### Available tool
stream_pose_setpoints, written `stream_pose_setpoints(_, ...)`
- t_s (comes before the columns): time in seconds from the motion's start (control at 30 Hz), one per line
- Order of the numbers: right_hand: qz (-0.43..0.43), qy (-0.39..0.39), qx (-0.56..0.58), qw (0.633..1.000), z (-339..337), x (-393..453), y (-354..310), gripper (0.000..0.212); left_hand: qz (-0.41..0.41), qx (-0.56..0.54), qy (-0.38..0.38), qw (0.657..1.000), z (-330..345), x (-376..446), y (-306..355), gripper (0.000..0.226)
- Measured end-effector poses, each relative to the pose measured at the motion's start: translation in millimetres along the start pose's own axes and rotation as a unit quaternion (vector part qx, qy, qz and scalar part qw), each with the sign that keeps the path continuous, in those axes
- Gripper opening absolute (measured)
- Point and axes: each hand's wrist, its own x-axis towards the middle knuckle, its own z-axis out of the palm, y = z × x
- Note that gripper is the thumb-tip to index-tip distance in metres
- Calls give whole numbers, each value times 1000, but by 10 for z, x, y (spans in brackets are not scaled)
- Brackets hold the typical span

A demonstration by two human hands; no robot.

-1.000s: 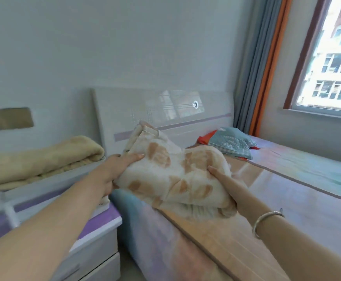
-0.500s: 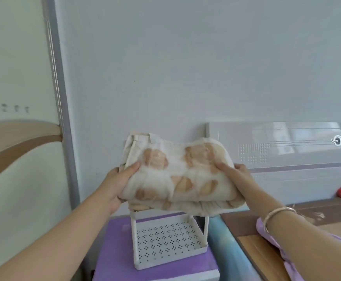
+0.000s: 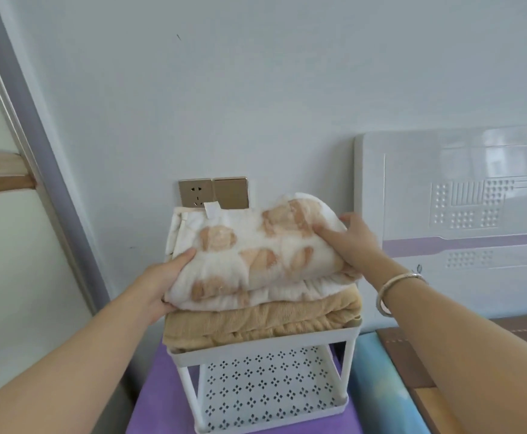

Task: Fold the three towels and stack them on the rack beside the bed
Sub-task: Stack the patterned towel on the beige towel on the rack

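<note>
— Where's the patterned towel (image 3: 256,249)?

— Folded, lying on the tan towel (image 3: 265,317) on the white rack (image 3: 265,349)'s top shelf.

— Your grip?

— My left hand (image 3: 159,286) grasps its near-left corner, thumb on top. My right hand (image 3: 354,242) clasps the right end, fingers curled over it.

— Beyond?

— A wall socket (image 3: 213,192); the headboard (image 3: 462,214) right.

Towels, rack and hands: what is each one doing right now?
Patterned towel: folded, lying on the tan towel, held at both ends.
Tan towel: folded, on the rack's top shelf.
Rack: upright; lower shelf bare.
Left hand: gripping the patterned towel's left end.
Right hand: holding its right end.
</note>
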Motion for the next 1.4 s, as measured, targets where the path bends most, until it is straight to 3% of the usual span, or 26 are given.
stream_pose_setpoints(0.1,-2,-9,-142,990,212,30,311,77,-38,102,41,993,-26,245,-182,78)
stream_pose_setpoints(0.2,-87,36,-250,964,280,-12,183,63,-14,253,101,962,2,147,-27,116)
stream_pose_setpoints(0.23,-132,49,-280,949,284,-52,95,54,34,343,145,927,19,70,40,118)
stream_pose_setpoints(0.3,-203,29,-320,925,309,-162,-15,47,211,498,206,816,122,-97,170,88)
stream_pose_setpoints(0.33,-216,2,-347,913,333,-235,-7,48,284,547,183,766,195,-185,199,73)
stream_pose_setpoints(0.37,-208,-27,-377,902,350,-309,41,49,316,567,136,748,286,-261,199,61)
stream_pose_setpoints(0.43,-175,-68,-413,891,351,-393,149,51,276,607,28,745,321,-227,39,51)
stream_pose_setpoints(0.47,-170,-76,-408,894,308,-431,163,51,231,633,-11,739,251,-195,-51,57)
stream_pose_setpoints(0.57,-204,-106,-357,905,174,-468,166,51,198,655,-11,730,78,-83,-78,90)
stream_pose_setpoints(0.63,-197,-100,-320,921,-19,-622,198,52,199,648,15,735,149,-277,40,68)
stream_pose_setpoints(0.7,-180,-87,-304,931,-253,-880,303,52,274,620,51,733,385,-574,86,44)
stream_pose_setpoints(0.77,-168,-82,-327,926,-500,-1133,421,52,358,585,31,727,719,-951,16,34)
stream_pose_setpoints(0.93,-113,-36,-356,927,-1213,-1649,790,45,431,520,-76,734,1514,-1626,-445,41)
stream_pose_setpoints(1.03,-74,-29,-375,923,-1706,-2080,1104,37,455,509,-118,721,1862,-2003,-707,41)
stream_pose_setpoints(1.1,-33,-18,-403,914,-2070,-2478,1403,31,447,514,-149,716,2105,-2218,-954,35)
stream_pose_setpoints(1.23,45,6,-414,909,-2505,-3040,2023,30,380,492,-226,750,2411,-2381,-1513,24)
stream_pose_setpoints(1.4,106,6,-370,923,-2465,-3146,2939,43,323,493,-318,742,2726,-2384,-2456,28)
